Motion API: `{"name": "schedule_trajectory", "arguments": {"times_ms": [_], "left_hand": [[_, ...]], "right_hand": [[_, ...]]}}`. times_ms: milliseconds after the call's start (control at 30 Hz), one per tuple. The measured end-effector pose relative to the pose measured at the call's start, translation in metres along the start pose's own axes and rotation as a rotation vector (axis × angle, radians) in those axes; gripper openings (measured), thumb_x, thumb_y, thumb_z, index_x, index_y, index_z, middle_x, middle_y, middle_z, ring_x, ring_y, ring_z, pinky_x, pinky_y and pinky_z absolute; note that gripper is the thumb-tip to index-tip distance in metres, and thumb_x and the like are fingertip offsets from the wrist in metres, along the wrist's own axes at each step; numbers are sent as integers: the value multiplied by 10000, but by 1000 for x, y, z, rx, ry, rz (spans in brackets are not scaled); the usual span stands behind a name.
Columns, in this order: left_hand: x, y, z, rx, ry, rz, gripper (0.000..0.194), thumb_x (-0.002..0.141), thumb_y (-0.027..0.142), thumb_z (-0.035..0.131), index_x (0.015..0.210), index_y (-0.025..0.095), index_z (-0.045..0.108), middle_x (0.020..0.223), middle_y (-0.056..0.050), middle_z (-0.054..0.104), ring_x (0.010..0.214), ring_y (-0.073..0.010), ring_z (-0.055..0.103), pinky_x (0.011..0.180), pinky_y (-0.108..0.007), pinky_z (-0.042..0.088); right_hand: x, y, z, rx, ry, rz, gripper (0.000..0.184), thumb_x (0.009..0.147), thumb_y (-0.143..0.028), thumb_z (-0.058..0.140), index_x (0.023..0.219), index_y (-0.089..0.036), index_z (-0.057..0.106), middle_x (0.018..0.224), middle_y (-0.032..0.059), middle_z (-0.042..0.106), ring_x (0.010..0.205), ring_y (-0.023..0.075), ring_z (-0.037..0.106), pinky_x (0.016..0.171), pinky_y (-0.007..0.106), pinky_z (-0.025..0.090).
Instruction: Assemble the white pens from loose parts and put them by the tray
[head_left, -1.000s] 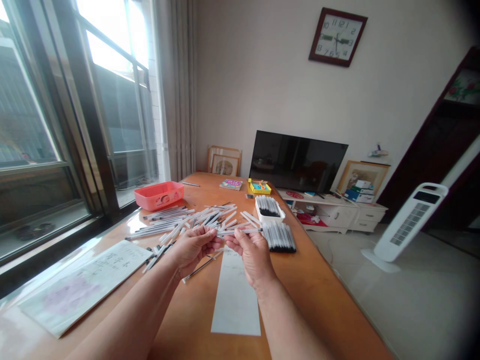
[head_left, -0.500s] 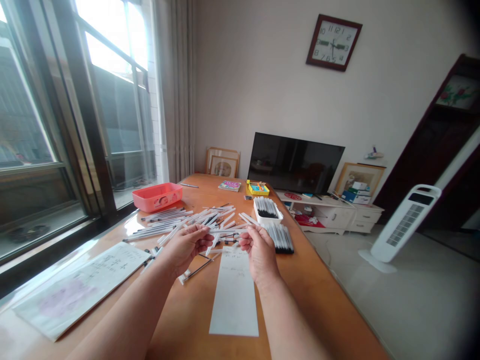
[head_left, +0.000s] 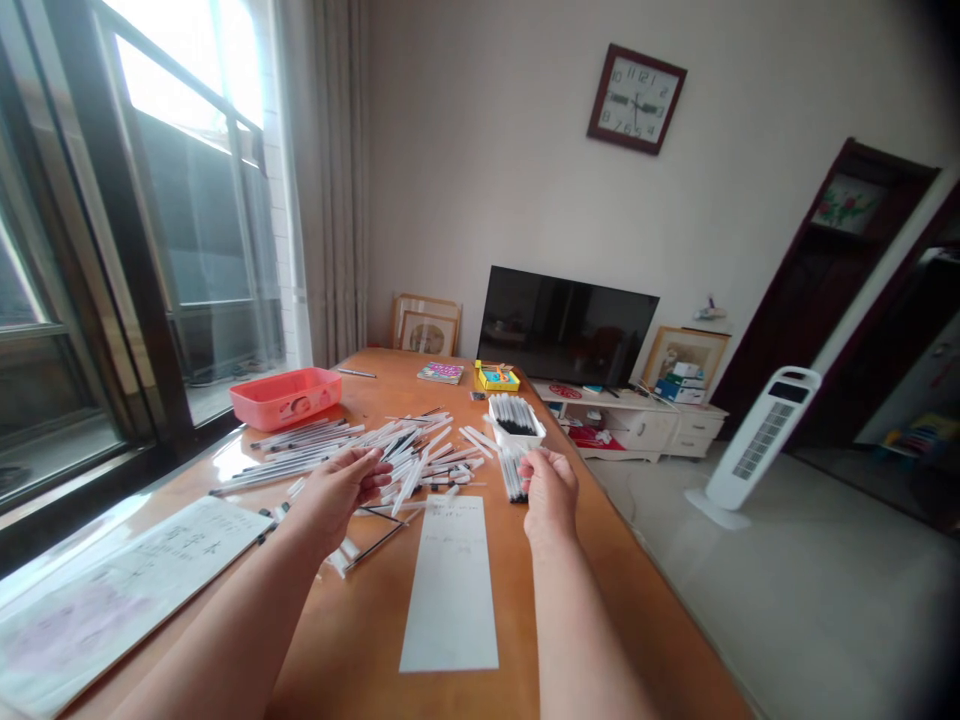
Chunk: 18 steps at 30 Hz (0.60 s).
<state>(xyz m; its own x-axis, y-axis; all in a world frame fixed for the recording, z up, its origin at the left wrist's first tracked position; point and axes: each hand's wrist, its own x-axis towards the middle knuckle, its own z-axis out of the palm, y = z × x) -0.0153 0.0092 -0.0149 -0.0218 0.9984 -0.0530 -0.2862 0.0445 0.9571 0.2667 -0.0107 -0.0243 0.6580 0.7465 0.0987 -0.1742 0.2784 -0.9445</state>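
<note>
Where loose pens (head_left: 409,485) sprawl before the left hand (head_left: 334,500), the table (head_left: 660,630) leaves bare wood along its right edge. Its fingers curl near the thumb; the right hand (head_left: 551,490) closes beside the pen row (head_left: 511,474). Whether either grips anything, I cannot tell. Beyond, a white tub (head_left: 517,438) holds black-ended pens.

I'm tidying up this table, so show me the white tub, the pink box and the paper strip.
White tub (head_left: 519,439): head view, on its front wall.
Pink box (head_left: 265,411): head view, on its near side.
Paper strip (head_left: 451,590): head view, mid-sheet.
</note>
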Motion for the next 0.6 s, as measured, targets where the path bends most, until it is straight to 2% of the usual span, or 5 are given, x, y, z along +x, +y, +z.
{"name": "schedule_trajectory", "arguments": {"times_ms": [33,100,167,300,600], "left_hand": [[2,-1,-1,7,1,3,460,691,424,883,996,154,671,889,-97,756,744,-174,728,623,-230,522],[4,-1,-3,21,1,6,471,681,436,885,992,153,671,888,-94,754,744,-171,725,624,-230,517],[5,-1,-5,33,7,8,481,674,442,887,992,153,671,890,-97,756,752,-178,728,627,-235,518],[7,-1,-9,47,28,4,486,664,447,891,987,152,677,891,-99,761,757,-178,730,634,-237,523],[15,-4,-14,44,31,2,484,674,482,872,977,167,663,871,-84,758,742,-164,714,624,-222,497]], "right_hand": [[8,2,-7,-188,151,-84,143,750,-316,640,846,-223,590,697,-20,675,628,151,625,539,228,443],[20,6,-19,-308,255,-125,152,744,-318,629,859,-222,606,740,10,696,695,193,645,609,271,474],[28,11,-29,-409,305,-142,156,733,-326,634,851,-226,620,781,41,714,741,226,645,645,298,468],[33,19,-39,-604,334,-136,124,732,-329,629,818,-240,638,807,71,729,751,256,634,656,319,436],[32,24,-41,-917,275,-54,140,776,-324,612,867,-261,698,878,88,740,744,257,627,607,306,386]]}}
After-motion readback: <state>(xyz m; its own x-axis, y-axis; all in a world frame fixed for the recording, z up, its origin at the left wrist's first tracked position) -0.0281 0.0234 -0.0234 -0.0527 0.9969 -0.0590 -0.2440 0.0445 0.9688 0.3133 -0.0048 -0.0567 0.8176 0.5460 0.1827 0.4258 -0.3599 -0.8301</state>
